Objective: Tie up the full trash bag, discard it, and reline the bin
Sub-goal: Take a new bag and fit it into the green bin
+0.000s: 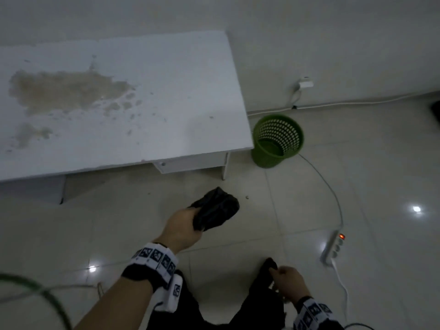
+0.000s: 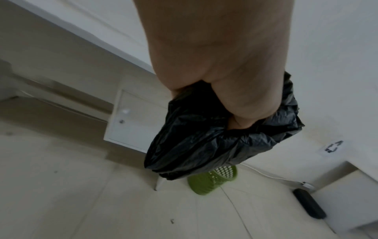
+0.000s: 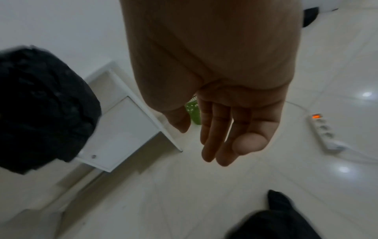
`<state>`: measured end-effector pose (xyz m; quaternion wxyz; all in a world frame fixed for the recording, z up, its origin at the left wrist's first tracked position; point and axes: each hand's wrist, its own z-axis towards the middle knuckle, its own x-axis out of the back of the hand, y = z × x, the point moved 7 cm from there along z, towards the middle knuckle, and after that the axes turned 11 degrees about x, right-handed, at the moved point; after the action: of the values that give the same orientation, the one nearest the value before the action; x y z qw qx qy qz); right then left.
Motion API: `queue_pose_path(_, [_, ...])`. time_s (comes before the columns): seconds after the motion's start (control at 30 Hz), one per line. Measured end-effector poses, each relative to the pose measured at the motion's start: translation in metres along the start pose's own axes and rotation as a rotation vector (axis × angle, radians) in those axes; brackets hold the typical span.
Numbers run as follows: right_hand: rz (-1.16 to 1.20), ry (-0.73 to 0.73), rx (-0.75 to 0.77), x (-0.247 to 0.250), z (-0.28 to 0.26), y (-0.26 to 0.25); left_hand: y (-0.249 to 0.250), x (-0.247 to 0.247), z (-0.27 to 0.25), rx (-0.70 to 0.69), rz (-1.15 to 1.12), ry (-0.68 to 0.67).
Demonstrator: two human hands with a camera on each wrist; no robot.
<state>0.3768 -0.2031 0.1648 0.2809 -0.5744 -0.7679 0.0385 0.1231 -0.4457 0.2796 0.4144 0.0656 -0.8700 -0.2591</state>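
My left hand (image 1: 188, 225) grips a folded black trash bag (image 1: 215, 208) above the tiled floor, its fingers curled round the crumpled plastic (image 2: 204, 145). The same bag (image 3: 40, 105) fills the left side of the right wrist view. A green perforated bin (image 1: 277, 140) stands on the floor at the desk's right corner, with no liner in it; it also shows small behind the bag (image 2: 212, 181). My right hand (image 1: 288, 279) hangs low by my dark trousers (image 1: 262, 301). Its fingers (image 3: 214, 137) are relaxed and hold nothing.
A white desk (image 1: 119, 91) with a brown stain stands to the left, a drawer unit under its right end. A power strip (image 1: 333, 248) with a lit red switch and its cables lie on the floor at right. A wall socket (image 1: 306, 83) sits behind the bin.
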Motion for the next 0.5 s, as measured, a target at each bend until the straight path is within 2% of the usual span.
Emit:
queue_pose_path(0.1, [0.047,-0.097,-0.158,0.051,-0.013,0.063,0.069,-0.045,0.020,-0.019,-0.038,-0.052])
queue_pose_path(0.17, [0.046,-0.089,-0.152,0.090,-0.012,0.087,0.101,-0.071,0.033,0.017,-0.049,-0.085])
queue_pose_path(0.23, [0.035,-0.027,-0.074,0.132,-0.001,0.089,0.118,-0.087,0.043,0.108,-0.079,-0.110])
queue_pose_path(0.33, [0.069,0.066,0.075,0.196,0.023,0.061,0.120,-0.099,0.046,0.261,-0.165,-0.105])
queue_pose_path(0.5, [0.145,0.138,0.345,0.293,0.055,-0.042,0.091,-0.111,0.046,0.530,-0.123,-0.097])
